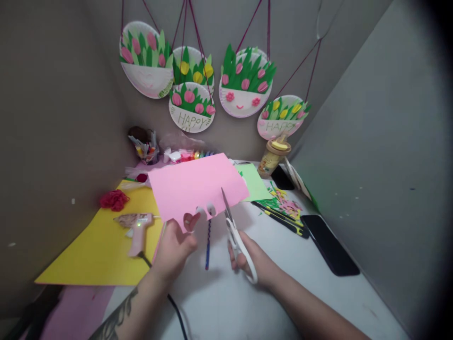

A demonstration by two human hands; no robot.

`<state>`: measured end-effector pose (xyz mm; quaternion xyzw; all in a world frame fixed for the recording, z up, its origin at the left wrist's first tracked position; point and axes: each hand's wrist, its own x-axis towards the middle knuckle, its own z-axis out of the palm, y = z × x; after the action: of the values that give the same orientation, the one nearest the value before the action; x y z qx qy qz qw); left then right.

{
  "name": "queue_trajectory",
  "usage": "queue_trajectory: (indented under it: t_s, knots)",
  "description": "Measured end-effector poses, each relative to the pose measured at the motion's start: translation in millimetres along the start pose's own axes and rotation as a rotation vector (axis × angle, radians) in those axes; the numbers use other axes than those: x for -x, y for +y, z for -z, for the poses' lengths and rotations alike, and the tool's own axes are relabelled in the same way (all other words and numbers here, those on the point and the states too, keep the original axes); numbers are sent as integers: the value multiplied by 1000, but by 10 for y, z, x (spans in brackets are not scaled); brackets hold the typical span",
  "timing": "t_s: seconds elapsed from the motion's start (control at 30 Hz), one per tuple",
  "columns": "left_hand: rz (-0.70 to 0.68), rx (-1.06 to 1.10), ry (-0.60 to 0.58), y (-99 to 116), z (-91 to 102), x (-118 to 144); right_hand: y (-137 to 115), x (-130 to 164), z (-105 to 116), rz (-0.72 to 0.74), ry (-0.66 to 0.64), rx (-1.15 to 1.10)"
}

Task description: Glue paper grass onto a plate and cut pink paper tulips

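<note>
1. Pink paper (196, 186) pinched at its near edge by the left hand (175, 248), thumb and fingers closed on the sheet, held up above the white table (226, 302) near the middle of the scene.
2. Scissors (236, 238) gripped in the right hand (253, 262), fingers through the white handles, blades slightly parted and pointing far, tips just touching the paper's near edge.
3. Rounded scallops already cut along that near edge, beside the left thumb.
4. Blue pen (208, 245) lying on the table between the two hands.
5. Pink glue gun (136, 229) resting on a yellow sheet (95, 255) to the left, with its black cord trailing near under the left forearm.
6. Red yarn bundle (113, 199) farther left on the yellow sheet.
7. Green paper (255, 182) lying flat behind the pink sheet, to the right.
8. Paper scraps (285, 203) and black pencils (279, 217) on the right; black phone (329, 245) nearer, along the right wall.
9. Glue bottle (274, 158) standing far right, cup of markers (145, 148) far left.
10. Paper-plate flower baskets (244, 85) hanging on the far wall.
</note>
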<state>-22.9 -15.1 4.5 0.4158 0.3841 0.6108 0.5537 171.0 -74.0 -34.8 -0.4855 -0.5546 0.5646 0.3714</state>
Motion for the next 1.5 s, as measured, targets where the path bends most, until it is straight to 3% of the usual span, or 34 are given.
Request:
queue_trajectory:
  t_s: [0.07, 0.2, 0.5, 0.77, 1.5]
  knots:
    - [53, -37, -12, -8, -64, 35, -28, 11, -39, -20, 6, 22]
    - [198, -297, 153, 1, -157, 118, -53, 25, -138, -84, 3, 80]
    - [286, -531, 266, 37, -136, 138, -27, 30, -219, -94, -55, 85]
    - [383, -508, 270, 133, -157, 140, -41, 35, -194, -96, -99, 87]
    - [379, -540, 241, 102, -81, 118, 31, 51, -123, -76, -147, 3]
